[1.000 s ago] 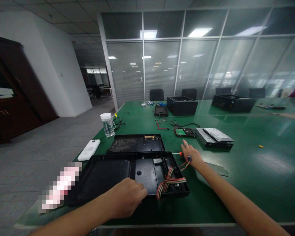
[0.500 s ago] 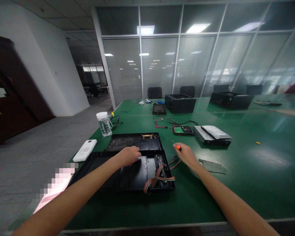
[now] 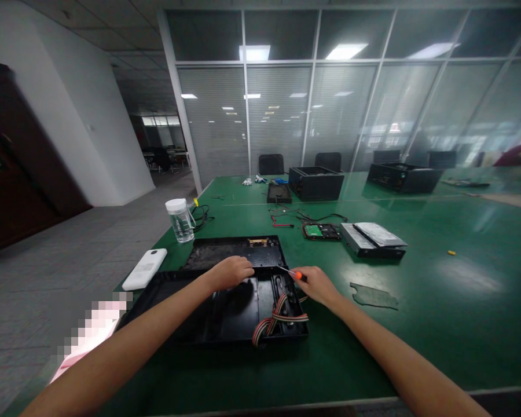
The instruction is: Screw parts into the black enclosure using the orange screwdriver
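A black plastic case half (image 3: 186, 307) lies open on the green table (image 3: 438, 301) in front of me. A striped ribbon cable (image 3: 275, 315) loops over its right part. My left hand (image 3: 230, 272) rests with curled fingers on the case's far edge. My right hand (image 3: 315, 285) is closed around a small screwdriver (image 3: 292, 272) with an orange handle, its thin shaft pointing left toward my left hand. A second black case panel (image 3: 238, 252) lies just behind the first.
A white device (image 3: 145, 269) and a clear lidded cup (image 3: 180, 220) sit at the left. Behind are a green circuit board (image 3: 319, 231), a flat drive unit (image 3: 371, 238), loose cables, black boxes (image 3: 315, 182), and a grey scrap (image 3: 373, 295) at right. Another person's sleeve shows at far right.
My right hand picked the screwdriver off the table and brought it left over the case. My left hand moved from the case's near side to its far edge.
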Available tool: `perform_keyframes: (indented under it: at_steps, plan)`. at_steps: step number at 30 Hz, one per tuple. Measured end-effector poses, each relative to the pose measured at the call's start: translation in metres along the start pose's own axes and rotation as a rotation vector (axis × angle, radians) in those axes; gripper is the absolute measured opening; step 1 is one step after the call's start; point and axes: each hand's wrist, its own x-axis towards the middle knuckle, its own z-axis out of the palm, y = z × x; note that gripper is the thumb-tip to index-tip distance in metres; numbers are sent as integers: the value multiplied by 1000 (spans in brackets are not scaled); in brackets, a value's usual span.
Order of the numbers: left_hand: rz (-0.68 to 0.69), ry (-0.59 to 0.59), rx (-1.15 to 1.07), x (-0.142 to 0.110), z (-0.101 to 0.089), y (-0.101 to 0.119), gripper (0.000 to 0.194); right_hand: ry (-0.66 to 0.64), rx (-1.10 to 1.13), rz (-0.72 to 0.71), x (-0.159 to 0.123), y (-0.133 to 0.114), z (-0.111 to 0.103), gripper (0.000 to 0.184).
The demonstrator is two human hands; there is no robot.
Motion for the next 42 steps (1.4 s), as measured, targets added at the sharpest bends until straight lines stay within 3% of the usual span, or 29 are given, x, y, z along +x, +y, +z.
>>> perform_keyframes:
  at_steps: [3, 9, 15, 20, 22, 25, 28, 31, 35, 38, 42]
  plan:
    - [-66, 71, -107, 23, 3, 13, 18, -32, 34, -25, 0, -3, 3, 27]
    - [-140, 172, -352, 57, 28, 32, 17, 82, 71, 45, -1, 10, -10, 25]
    - [-249, 265, -490, 55, 46, 37, 19, 183, 87, 123, 1, 23, -16, 35]
    - [-260, 281, -488, 55, 44, 42, 18, 148, 108, 118, 2, 19, -17, 29]
    - [-252, 263, -474, 55, 43, 43, 15, 146, 104, 182, 0, 21, -16, 24]
    - [-253, 243, -469, 55, 42, 44, 11, 149, 127, 338, -1, 33, -14, 35]
    - [-255, 250, -484, 55, 42, 44, 14, 245, 179, 408, 0, 48, -20, 30]
    - [-250, 238, -487, 56, 44, 43, 19, 337, 371, 386, 3, 50, -37, 27]
    - [-269, 231, -512, 57, 46, 43, 17, 471, 578, 358, 1, 34, -54, 33]
    - [-296, 243, -542, 57, 46, 43, 16, 574, 422, 337, -5, 22, -53, 34]
    - [-320, 242, -581, 57, 46, 44, 16, 543, 198, 198, -8, 14, -43, 31]
